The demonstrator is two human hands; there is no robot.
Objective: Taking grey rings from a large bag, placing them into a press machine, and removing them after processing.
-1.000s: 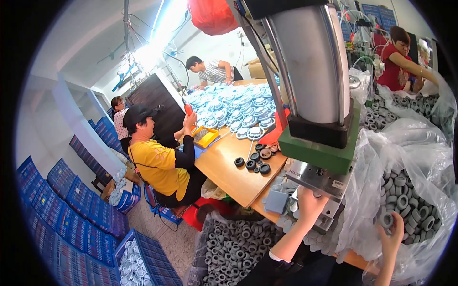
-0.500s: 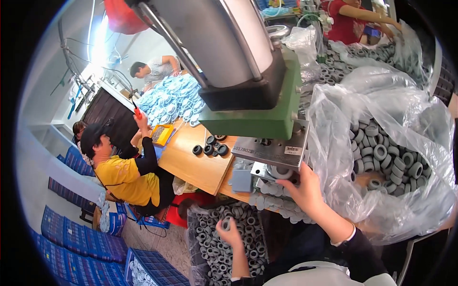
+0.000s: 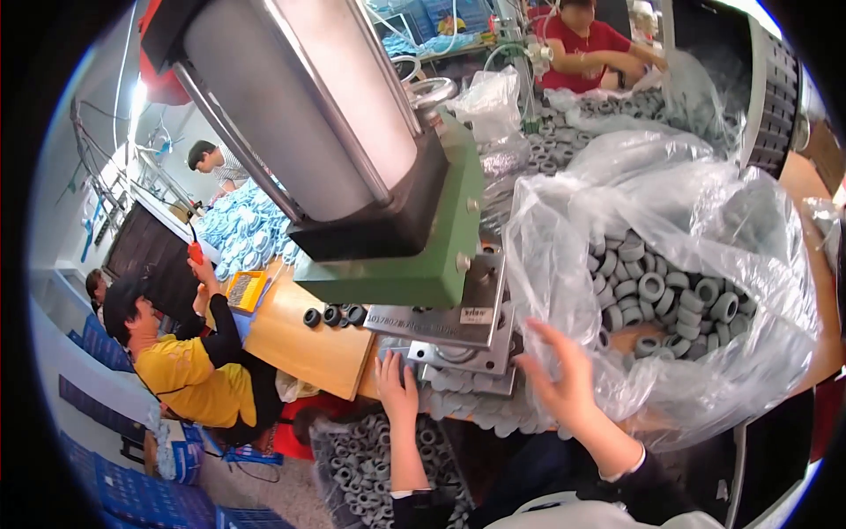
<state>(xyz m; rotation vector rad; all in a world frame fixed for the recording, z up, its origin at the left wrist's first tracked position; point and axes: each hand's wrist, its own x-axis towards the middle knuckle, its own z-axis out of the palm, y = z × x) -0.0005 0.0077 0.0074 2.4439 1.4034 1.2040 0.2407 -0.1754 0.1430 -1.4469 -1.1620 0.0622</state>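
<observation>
A press with a big silver cylinder (image 3: 300,115) and a green head (image 3: 414,256) stands over a metal base plate (image 3: 458,353). My left hand (image 3: 397,388) rests flat on the table edge beside the plate, fingers apart. My right hand (image 3: 564,379) is spread open at the side of a clear plastic bag (image 3: 670,220) full of grey rubber rings (image 3: 679,291), right of the plate. Neither hand shows anything held. Flat grey discs (image 3: 476,410) lie along the table's front edge between my hands.
A second bag of grey rings (image 3: 370,458) sits below the table. Black rings (image 3: 330,316) lie on the wooden tabletop. A person in a yellow shirt (image 3: 185,379) sits at left, another in red (image 3: 590,44) works behind. Blue crates (image 3: 132,485) stack at lower left.
My left hand has come up from the lower bag of rings to the table edge by the plate. My right hand has shifted toward the plastic bag. The view has tilted right.
</observation>
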